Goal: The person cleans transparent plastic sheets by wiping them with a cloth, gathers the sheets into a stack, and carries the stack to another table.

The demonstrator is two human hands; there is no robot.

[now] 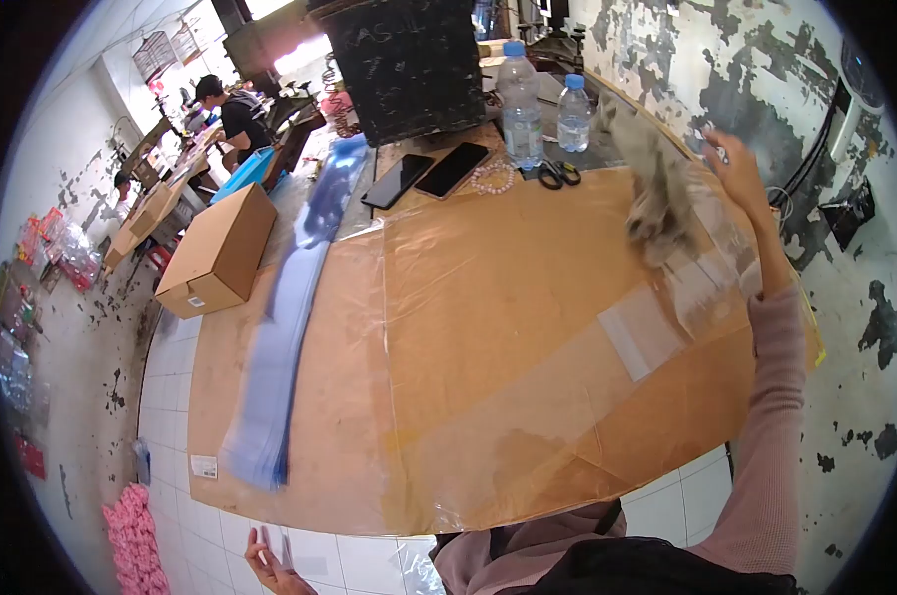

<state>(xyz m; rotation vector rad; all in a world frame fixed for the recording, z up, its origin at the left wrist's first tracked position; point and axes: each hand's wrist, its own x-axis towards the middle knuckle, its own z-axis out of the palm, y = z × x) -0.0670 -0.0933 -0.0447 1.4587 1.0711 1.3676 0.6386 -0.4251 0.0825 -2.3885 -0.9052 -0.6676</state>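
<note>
My right hand (734,169) is raised at the right, beside the wall, with its fingers apart and nothing in them. A blurred grey-brown cloth-like bundle (657,198) is just left of it. Low at the left, my left hand (270,565) hangs past the table's front edge, fingers apart, with a small pale shape beside them that I cannot make out. A long stack of bluish plastic strips (295,327) lies on the left of the brown-covered table (488,297). Clear plastic with a whitish band (639,332) lies at the right.
A cardboard box (217,253) sits at the left edge. Along the back are two phones (399,181), a beaded bracelet (493,178), scissors (558,176), two water bottles (522,109) and a black box (404,69). A person (238,119) sits farther back; pink material (134,540) is low left.
</note>
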